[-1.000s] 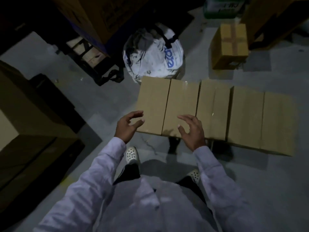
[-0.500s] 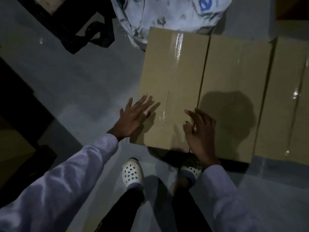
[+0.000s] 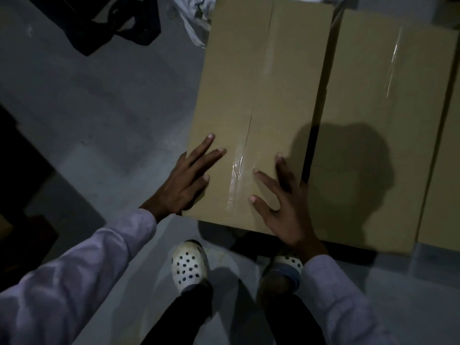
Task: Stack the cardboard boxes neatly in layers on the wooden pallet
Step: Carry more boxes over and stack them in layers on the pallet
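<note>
readable text: none | left brown cardboard box [image 3: 258, 95]: plain top, no print legible | right brown cardboard box [image 3: 383, 150]: plain, no label legible | white crumpled bag [image 3: 196, 26], far edge: no lettering legible

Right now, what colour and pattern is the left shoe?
White left shoe dotted with dark holes; head view.

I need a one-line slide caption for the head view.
Left hand and right hand rest on the near end of a taped cardboard box, beside another box.
</note>
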Demonstrator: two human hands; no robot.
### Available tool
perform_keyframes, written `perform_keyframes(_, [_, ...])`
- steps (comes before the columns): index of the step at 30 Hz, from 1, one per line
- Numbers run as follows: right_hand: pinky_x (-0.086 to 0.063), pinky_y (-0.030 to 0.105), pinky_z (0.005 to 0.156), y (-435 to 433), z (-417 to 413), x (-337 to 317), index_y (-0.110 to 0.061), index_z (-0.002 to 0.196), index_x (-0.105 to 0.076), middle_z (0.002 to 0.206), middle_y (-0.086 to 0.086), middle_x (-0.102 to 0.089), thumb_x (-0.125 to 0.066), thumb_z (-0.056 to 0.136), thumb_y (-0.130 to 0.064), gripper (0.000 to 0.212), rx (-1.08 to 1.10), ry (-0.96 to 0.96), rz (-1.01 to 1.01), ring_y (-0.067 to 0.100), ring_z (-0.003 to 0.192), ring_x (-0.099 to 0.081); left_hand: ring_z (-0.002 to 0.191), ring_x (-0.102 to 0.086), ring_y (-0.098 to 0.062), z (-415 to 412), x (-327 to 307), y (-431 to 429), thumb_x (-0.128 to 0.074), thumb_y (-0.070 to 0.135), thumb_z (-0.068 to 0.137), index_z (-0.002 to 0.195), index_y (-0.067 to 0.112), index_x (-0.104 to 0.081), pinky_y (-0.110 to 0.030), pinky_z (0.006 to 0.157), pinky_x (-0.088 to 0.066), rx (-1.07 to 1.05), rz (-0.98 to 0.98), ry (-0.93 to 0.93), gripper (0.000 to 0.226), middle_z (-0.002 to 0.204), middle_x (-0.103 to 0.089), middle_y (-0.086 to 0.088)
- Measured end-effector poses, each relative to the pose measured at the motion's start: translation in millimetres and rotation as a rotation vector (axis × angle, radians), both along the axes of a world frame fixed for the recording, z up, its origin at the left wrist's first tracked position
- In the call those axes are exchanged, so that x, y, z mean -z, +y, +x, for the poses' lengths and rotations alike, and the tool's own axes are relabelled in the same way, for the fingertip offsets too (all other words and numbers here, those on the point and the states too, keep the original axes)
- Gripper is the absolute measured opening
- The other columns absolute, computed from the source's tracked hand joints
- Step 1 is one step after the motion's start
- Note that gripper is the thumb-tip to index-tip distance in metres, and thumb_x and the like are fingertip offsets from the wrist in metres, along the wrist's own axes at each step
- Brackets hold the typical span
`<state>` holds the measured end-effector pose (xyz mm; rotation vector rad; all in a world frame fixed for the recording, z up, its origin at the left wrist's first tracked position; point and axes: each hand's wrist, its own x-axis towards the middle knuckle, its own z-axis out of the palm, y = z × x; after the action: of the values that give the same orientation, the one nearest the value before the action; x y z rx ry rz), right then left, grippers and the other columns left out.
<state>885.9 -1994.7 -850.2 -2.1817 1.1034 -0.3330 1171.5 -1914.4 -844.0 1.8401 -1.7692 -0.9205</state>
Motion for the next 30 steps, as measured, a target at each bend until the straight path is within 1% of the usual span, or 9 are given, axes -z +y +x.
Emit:
perform_keyframes(3, [-0.039, 0.065, 0.108, -2.3, -8.9, -12.9, -0.030, 0.150, -0.062, 0.176, 0.003, -0.029, -0.074, 0.099, -0.046, 0.055, -0.018, -0.005, -0.066, 0.016, 0.157, -0.038, 0.161, -0.027, -0.017, -7.0, -15.0, 5.3, -0.048, 0.024, 0.109, 0.167, 0.023, -0.033, -0.067, 0.115, -0.035, 0.006, -0.038, 0.032, 0.060, 0.179, -0.013, 0.002])
perform_keyframes(6, [-0.043, 0.061, 0.100, 2.5, -14.1, -49.1, -0.028, 0.147, -0.065, 0.172, 0.001, -0.037, -0.075, 0.099, -0.045, 0.051, -0.022, -0.019, -0.102, 0.015, 0.149, -0.048, 0.159, -0.031, -0.020, -12.0, -47.9, 18.0, -0.053, 0.025, 0.107, 0.164, 0.020, -0.040, -0.068, 0.109, -0.040, -0.010, -0.060, 0.073, 0.059, 0.178, -0.018, -0.001])
perform_keyframes(11, [-0.048, 0.058, 0.091, 28.2, -5.9, -164.4, -0.026, 0.138, -0.073, 0.167, 0.004, -0.046, -0.081, 0.095, -0.036, 0.044, -0.011, -0.075, -0.136, 0.017, 0.141, -0.058, 0.156, -0.037, -0.021, -12.2, -162.6, 52.0, -0.060, 0.024, 0.104, 0.158, 0.020, -0.051, -0.064, 0.107, -0.039, -0.102, -0.085, 0.083, 0.056, 0.176, -0.024, -0.002])
perform_keyframes(17, [-0.045, 0.059, 0.099, 70.2, 19.8, -387.2, -0.032, 0.138, -0.072, 0.169, -0.002, -0.042, -0.076, 0.097, -0.042, 0.042, -0.077, -0.087, -0.109, 0.014, 0.144, -0.054, 0.159, -0.033, -0.023, -0.6, -382.3, 117.1, -0.065, 0.019, 0.100, 0.153, 0.018, -0.058, -0.062, 0.115, -0.035, -0.243, -0.133, 0.109, 0.053, 0.175, -0.029, -0.003])
perform_keyframes(22, [-0.042, 0.062, 0.108, 138.0, 36.1, -550.9, -0.034, 0.139, -0.072, 0.171, -0.003, -0.038, -0.074, 0.096, -0.044, 0.044, -0.158, -0.133, -0.095, 0.013, 0.152, -0.045, 0.159, -0.031, -0.021, -4.4, -555.2, 216.6, -0.066, 0.025, 0.101, 0.148, 0.020, -0.063, -0.063, 0.123, -0.032, -0.464, -0.167, 0.188, 0.047, 0.174, -0.030, 0.003])
perform_keyframes(25, [-0.039, 0.058, 0.120, 182.9, 32.9, -620.6, -0.029, 0.137, -0.073, 0.175, 0.002, -0.031, -0.077, 0.097, -0.038, 0.042, -0.220, -0.242, -0.094, 0.014, 0.158, -0.035, 0.163, -0.020, -0.025, -22.2, -615.3, 286.2, -0.070, 0.023, 0.098, 0.144, 0.017, -0.066, -0.066, 0.126, -0.027, -0.553, -0.247, 0.212, 0.047, 0.177, -0.020, 0.000])
perform_keyframes(27, [-0.034, 0.048, 0.128, 213.7, 28.9, -654.9, -0.027, 0.142, -0.070, 0.179, 0.004, -0.018, -0.083, 0.095, -0.031, 0.049, -0.249, -0.293, -0.088, 0.015, 0.163, -0.024, 0.165, -0.014, -0.027, -37.9, -645.1, 330.5, -0.074, 0.020, 0.095, 0.144, 0.013, -0.066, -0.068, 0.125, -0.027, -0.634, -0.311, 0.260, 0.050, 0.179, -0.010, 0.002])
perform_keyframes(29, [-0.031, 0.037, 0.127, 244.1, 25.7, -682.9, -0.030, 0.149, -0.063, 0.180, 0.002, -0.007, -0.086, 0.091, -0.028, 0.062, -0.262, -0.322, -0.071, 0.016, 0.165, -0.014, 0.165, -0.015, -0.029, -56.6, -667.7, 376.1, -0.079, 0.022, 0.092, 0.145, 0.008, -0.063, -0.066, 0.124, -0.033, -0.741, -0.381, 0.268, 0.057, 0.180, 0.000, 0.001])
perform_keyframes(30, [-0.031, 0.036, 0.126, 260.0, 23.7, -695.0, -0.033, 0.151, -0.061, 0.180, 0.000, -0.004, -0.087, 0.090, -0.030, 0.066, -0.262, -0.322, -0.050, 0.016, 0.165, -0.013, 0.164, -0.018, -0.031, -66.6, -677.2, 399.3, -0.081, 0.028, 0.090, 0.146, 0.011, -0.063, -0.065, 0.123, -0.034, -0.799, -0.407, 0.236, 0.062, 0.180, 0.002, 0.000])
